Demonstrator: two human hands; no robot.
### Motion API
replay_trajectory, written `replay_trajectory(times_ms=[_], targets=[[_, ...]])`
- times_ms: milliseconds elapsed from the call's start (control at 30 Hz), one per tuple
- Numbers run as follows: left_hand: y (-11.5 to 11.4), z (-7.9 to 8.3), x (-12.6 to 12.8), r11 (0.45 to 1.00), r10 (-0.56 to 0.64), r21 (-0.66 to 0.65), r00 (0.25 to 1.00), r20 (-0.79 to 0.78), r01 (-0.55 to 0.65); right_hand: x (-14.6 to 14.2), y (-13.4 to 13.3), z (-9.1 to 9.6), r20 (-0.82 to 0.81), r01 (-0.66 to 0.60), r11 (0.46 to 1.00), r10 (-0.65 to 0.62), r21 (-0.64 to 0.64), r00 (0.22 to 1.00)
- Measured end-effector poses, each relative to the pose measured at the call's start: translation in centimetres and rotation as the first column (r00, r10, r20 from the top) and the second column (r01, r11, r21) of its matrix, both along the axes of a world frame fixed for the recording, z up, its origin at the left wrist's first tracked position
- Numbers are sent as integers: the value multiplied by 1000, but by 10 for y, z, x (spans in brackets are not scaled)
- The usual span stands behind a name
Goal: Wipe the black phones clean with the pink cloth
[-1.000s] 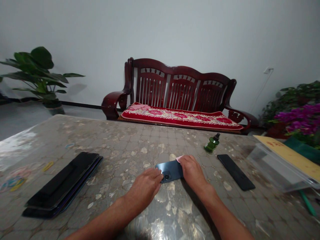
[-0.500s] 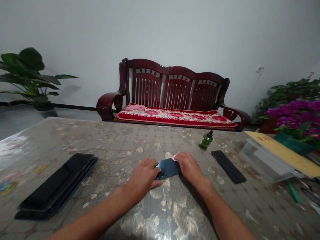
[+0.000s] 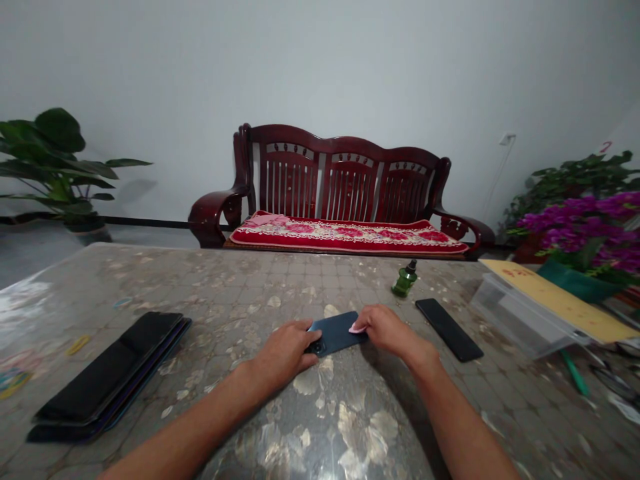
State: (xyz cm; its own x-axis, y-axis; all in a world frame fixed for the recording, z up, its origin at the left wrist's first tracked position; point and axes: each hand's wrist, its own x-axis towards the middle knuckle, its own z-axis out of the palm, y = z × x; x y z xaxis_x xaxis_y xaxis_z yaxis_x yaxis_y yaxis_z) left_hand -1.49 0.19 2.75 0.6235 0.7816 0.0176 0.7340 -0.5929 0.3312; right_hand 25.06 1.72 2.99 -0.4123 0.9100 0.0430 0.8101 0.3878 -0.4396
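Observation:
A dark blue smartphone (image 3: 336, 333) lies back side up on the patterned table, its camera bump at the left end. My left hand (image 3: 289, 347) grips that left end between thumb and fingers, holding it against the table. In my right hand (image 3: 381, 327) is a small pink cloth (image 3: 356, 329), pinched under the fingertips and pressed on the right part of the phone's back. Most of the cloth is hidden by the fingers. Right of my right hand lies a black phone (image 3: 449, 329). Behind it stands a green spray bottle (image 3: 405, 279) with a black top.
Several stacked phones (image 3: 110, 370) lie at the left, near rubber bands (image 3: 77, 345). On the right, a clear plastic box (image 3: 520, 323) carries a yellow board (image 3: 560, 300), with a green-handled tool (image 3: 575, 373) beside it. Purple flowers (image 3: 585, 227) and a wooden bench (image 3: 345, 180) are beyond.
My right hand has moved the pink cloth from the phone's far edge down toward the near side of its right end. My left hand keeps its hold. The view has shifted slightly.

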Motion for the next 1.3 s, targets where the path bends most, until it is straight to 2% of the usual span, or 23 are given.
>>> replay_trajectory(times_ms=[200, 433, 567, 667, 867, 967, 1033, 1100, 1200, 1300], targets=[[0, -5, -1, 999, -33, 37, 999, -2, 33, -5, 0, -4, 50, 9, 992, -15, 126, 999], [-8, -2, 1, 999, 12, 38, 1000, 20, -13, 2, -5, 4, 41, 36, 999, -37, 19, 998], [-11, -5, 6, 994, 70, 80, 998, -3, -69, -4, 0, 5, 6, 189, 963, -194, 192, 981], [-14, -8, 10, 984, 131, 126, 991, -29, -127, -16, 1, -1, -3, 224, 940, -231, 257, 973], [-20, -3, 19, 968, 208, 163, 973, -100, -190, -48, -11, -14, 61, 88, 956, -110, 280, 992], [-22, 2, 25, 957, 262, 164, 954, -146, -238, -56, -15, -11, 70, -73, 967, 57, 243, 996], [-23, 4, 31, 950, 295, 162, 938, -180, -268, -57, -14, -8, -3, -146, 969, 149, 199, 989], [-26, 4, 39, 939, 331, 171, 919, -213, -299, -54, -9, -8, -141, -101, 976, 130, 191, 981], [-30, 7, 50, 924, 377, 176, 890, -257, -341, -45, 2, -13, -348, 110, 976, -40, 186, 937], [-31, 16, 51, 939, 344, 97, 896, -279, -330, -35, 10, -18, -462, 256, 954, -159, 156, 873]])
